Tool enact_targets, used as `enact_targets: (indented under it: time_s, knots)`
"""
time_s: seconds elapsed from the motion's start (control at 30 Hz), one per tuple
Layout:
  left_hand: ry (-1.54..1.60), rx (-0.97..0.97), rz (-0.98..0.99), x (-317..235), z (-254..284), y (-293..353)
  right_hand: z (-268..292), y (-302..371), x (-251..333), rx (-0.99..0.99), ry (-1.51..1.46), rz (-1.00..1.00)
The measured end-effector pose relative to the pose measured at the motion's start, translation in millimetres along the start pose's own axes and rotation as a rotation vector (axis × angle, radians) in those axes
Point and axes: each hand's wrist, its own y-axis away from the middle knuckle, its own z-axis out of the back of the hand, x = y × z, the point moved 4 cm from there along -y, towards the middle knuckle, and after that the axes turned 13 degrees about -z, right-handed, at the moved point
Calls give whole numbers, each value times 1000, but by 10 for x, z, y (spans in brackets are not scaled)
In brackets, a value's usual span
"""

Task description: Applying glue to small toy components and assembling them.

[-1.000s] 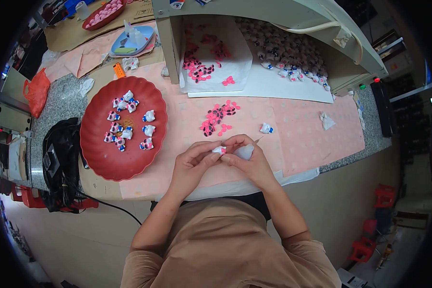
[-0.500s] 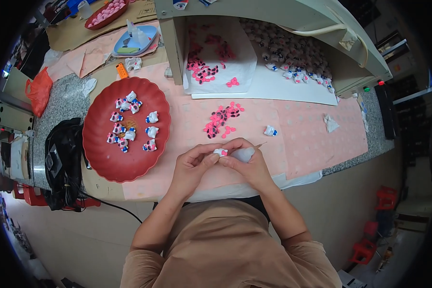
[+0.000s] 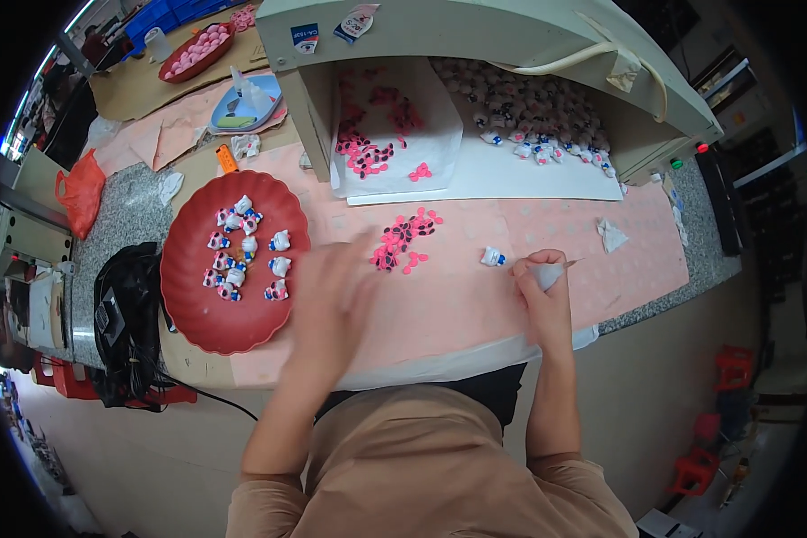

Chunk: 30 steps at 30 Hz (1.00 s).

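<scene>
My left hand (image 3: 332, 300), smeared by motion, is over the pink cloth just right of the red scalloped plate (image 3: 211, 327); its fingers are too blurred to read. In the plate lie several small white animal figurines (image 3: 280, 240) with blue and pink parts. My right hand (image 3: 544, 287) grips a small translucent squeeze bottle (image 3: 547, 275) with a thin needle tip pointing right. Just left of that hand, a single white-and-blue figurine (image 3: 493, 256) rests on the cloth. Between my hands, farther off, is a scatter of small pink and dark oval pieces (image 3: 403, 240).
A grey-green hood (image 3: 502, 27) overhangs the back, sheltering more pink pieces (image 3: 365, 157) on white paper and a heap of figurines (image 3: 547, 121). At the left are a blue tray (image 3: 245, 105), an orange object (image 3: 227, 159) and a black bag (image 3: 125, 314). Crumpled tissue (image 3: 611, 235) lies at right.
My hands have parted: the left swung left toward the plate, the right moved right with the bottle. The figurine between them is gone from there, and one more lies in the plate.
</scene>
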Motion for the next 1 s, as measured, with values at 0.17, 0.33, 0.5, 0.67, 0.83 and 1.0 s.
enact_targets:
  time_s: [0.17,0.33,0.5,0.67,0.83,1.0]
  knots:
    - [100,197,-214,-425,-1369,-416,109,93,55,-95,80,97]
    - [-168,383,-271,-538,-1715,-424,305,134,2,-210,80,229]
    - [-87,259,-225,-363,-1367,-259,207,103,-108,-138,82,285]
    - [1249,179,527,65,-901,225,-283,207,-96,47,-44,214]
    - [1322,96,668,233,-577,476,-547,248,-267,82,-77,310]
    - [1290,-73,692,292,-605,560,-654,315,-256,52,110,535]
